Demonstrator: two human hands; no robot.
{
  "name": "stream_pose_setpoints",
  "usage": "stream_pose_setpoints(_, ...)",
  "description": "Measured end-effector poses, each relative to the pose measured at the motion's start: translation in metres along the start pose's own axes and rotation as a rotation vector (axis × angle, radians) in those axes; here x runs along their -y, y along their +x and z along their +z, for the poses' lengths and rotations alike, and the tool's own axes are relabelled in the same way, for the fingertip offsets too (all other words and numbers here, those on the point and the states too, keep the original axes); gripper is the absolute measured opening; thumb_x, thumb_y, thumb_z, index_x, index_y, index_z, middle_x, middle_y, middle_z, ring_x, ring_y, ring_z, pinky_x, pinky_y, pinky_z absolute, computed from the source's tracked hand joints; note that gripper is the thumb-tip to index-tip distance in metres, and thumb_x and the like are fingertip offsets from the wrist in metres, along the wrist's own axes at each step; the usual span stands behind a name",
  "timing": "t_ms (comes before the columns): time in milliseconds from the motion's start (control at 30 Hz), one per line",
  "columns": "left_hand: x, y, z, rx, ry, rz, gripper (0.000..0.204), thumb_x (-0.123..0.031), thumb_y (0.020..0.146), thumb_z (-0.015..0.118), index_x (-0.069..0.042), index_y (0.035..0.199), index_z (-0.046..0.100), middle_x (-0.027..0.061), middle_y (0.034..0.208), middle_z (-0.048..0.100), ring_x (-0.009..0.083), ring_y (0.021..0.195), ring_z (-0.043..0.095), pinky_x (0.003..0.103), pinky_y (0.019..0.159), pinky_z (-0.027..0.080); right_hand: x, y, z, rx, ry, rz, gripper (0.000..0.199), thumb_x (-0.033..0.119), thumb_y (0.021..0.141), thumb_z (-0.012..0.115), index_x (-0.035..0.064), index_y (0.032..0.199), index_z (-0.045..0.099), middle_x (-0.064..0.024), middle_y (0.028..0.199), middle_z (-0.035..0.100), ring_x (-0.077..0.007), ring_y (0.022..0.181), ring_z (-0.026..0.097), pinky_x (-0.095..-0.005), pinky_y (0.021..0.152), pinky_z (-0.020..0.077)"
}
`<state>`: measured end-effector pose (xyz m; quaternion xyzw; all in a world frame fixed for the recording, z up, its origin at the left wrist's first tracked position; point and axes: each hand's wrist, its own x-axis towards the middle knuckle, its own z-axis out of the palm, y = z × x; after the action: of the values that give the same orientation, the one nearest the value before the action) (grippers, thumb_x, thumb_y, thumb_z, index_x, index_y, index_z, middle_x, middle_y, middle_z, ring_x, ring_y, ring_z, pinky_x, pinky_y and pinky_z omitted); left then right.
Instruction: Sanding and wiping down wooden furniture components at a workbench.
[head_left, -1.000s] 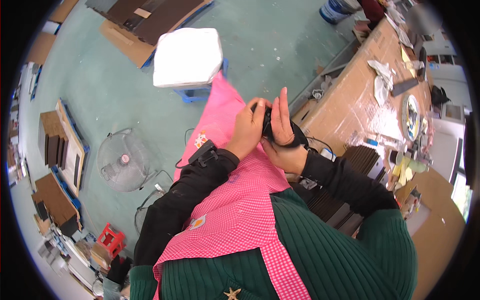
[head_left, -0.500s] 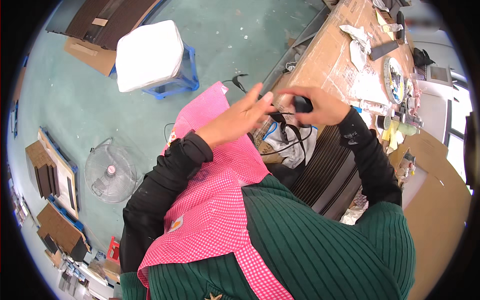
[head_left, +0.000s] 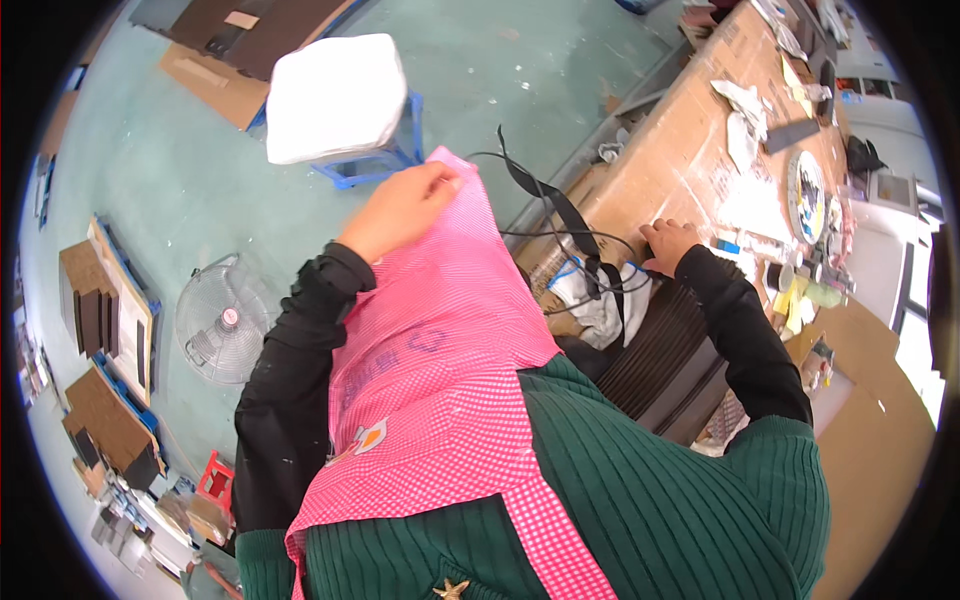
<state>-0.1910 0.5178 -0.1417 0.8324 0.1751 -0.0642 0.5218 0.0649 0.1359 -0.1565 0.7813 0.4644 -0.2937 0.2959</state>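
Observation:
Over my lap stretches a pink checked apron (head_left: 440, 290) with a small patch on it. My left hand (head_left: 405, 205) is at the apron's far end with its fingers curled onto the cloth; the hand is slightly blurred. My right hand (head_left: 670, 245) is by the near edge of the cardboard-covered table (head_left: 650, 190), its fingers apart, and I see nothing in it. Between the hands, a black strap (head_left: 550, 200) and thin black cables (head_left: 625, 240) run over the table's edge. Below them lies a white cloth with blue trim (head_left: 598, 305).
Ahead stands a blue stool (head_left: 415, 130) with a white-covered seat (head_left: 337, 100). A round fan (head_left: 225, 318) is on the floor at left. Stacked dark ribbed boards (head_left: 665, 345) lie beside my right leg. On the table are crumpled paper (head_left: 742, 120) and a round tray (head_left: 806, 195).
My hands have parted from around the black strap and cables. The left moved back to the apron; the right moved to the table's edge. The dark object near my right fingers is out of sight.

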Motion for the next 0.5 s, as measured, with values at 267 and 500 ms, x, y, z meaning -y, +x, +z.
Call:
stream_pose_setpoints(267,-0.017,-0.017,-0.017,0.041,-0.032,0.016,0.035,-0.027,0.106,0.058,0.002,0.125,0.064,0.0156,0.11,0.073,0.0248,0.101,0.071,0.035,0.088,0.054,0.112,0.042,-0.039,-0.46,0.219,-0.22,0.014,0.02,0.092,0.066,0.0066,0.093,0.07,-0.0154,0.096,0.073,-0.0345,0.089,0.074,-0.0457,0.073,0.0592)
stream_pose_setpoints(500,0.008,-0.049,-0.081,0.02,-0.233,-0.043,0.035,-0.027,0.108,0.056,0.0,0.129,0.064,0.0085,0.115,0.074,0.0177,0.107,0.069,0.034,0.092,0.054,0.117,0.041,0.002,-0.111,0.395,0.183,0.017,0.011,0.081,0.067,-0.0003,0.089,0.077,-0.0257,0.092,0.075,-0.0422,0.091,0.075,-0.0493,0.082,0.0613)
